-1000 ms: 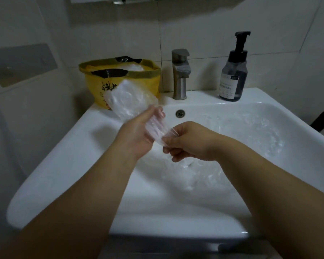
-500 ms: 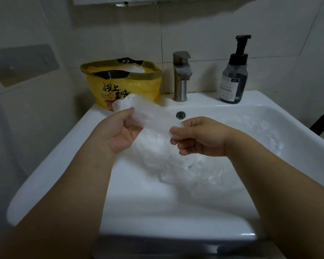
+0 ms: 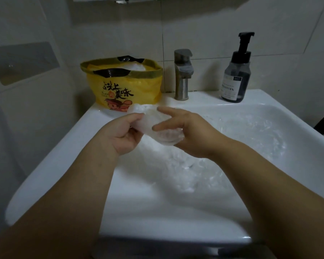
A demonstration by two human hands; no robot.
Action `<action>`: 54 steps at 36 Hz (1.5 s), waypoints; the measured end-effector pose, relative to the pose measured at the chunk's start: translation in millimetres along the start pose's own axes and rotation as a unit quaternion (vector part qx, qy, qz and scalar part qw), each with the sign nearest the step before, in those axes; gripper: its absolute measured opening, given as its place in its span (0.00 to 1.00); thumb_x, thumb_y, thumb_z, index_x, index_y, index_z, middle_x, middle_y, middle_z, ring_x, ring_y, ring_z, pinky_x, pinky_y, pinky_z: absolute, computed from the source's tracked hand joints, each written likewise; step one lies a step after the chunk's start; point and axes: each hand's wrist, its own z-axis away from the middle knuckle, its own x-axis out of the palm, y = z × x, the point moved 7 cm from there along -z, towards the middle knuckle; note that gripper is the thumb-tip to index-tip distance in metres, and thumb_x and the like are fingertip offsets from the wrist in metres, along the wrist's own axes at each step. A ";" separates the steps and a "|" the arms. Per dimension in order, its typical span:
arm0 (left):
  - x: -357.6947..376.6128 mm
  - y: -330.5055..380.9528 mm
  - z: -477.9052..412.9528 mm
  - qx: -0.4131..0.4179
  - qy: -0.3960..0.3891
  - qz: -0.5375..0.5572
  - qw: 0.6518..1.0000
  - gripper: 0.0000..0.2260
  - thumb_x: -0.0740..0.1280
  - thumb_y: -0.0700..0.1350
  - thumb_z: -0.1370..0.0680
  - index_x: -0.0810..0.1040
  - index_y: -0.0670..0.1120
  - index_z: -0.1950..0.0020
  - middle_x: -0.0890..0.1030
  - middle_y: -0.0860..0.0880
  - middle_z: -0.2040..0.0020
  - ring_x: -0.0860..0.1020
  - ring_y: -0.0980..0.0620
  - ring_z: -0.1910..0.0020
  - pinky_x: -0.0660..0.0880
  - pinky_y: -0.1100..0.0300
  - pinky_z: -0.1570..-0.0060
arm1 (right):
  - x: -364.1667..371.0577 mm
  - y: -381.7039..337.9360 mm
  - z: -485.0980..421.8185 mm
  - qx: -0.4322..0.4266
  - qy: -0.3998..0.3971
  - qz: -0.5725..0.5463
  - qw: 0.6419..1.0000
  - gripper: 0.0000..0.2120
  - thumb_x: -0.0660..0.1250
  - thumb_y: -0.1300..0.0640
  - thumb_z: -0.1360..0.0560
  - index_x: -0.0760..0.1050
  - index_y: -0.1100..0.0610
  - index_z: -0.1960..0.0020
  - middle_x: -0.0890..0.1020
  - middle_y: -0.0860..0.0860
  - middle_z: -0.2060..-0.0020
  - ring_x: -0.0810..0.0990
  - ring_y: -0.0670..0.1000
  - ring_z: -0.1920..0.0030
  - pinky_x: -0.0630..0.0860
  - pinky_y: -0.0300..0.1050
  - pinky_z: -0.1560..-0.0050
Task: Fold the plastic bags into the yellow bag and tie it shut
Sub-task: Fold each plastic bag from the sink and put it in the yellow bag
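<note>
A yellow bag [image 3: 120, 86] with black handles and printed characters stands open on the sink's back left corner, with white plastic showing inside. Above the basin I hold a folded clear plastic bag [image 3: 157, 129]. My left hand [image 3: 123, 133] pinches its left end between thumb and fingers. My right hand [image 3: 183, 131] lies over its right part with fingers fairly straight, index pointing left. More clear plastic bags [image 3: 223, 161] lie crumpled in the basin below and to the right.
The white sink [image 3: 64, 165] fills the view. A metal tap [image 3: 181, 75] stands at the back centre, right of the yellow bag. A dark soap pump bottle [image 3: 236, 75] stands at the back right. Tiled walls close in behind and at left.
The clear bag went from a long strip held up before the yellow bag to a shorter folded packet. My right hand moved left and opened over it.
</note>
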 end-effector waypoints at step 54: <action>37.3 1.2 12.2 0.097 -0.128 -0.220 0.962 0.28 0.77 0.49 0.34 0.77 0.40 0.38 0.83 0.42 0.44 0.82 0.45 0.44 0.79 0.53 0.46 | 18.2 48.3 5.1 0.317 0.009 -0.516 0.796 0.12 0.62 0.65 0.23 0.72 0.66 0.40 0.78 0.61 0.55 0.79 0.54 0.59 0.81 0.43 0.59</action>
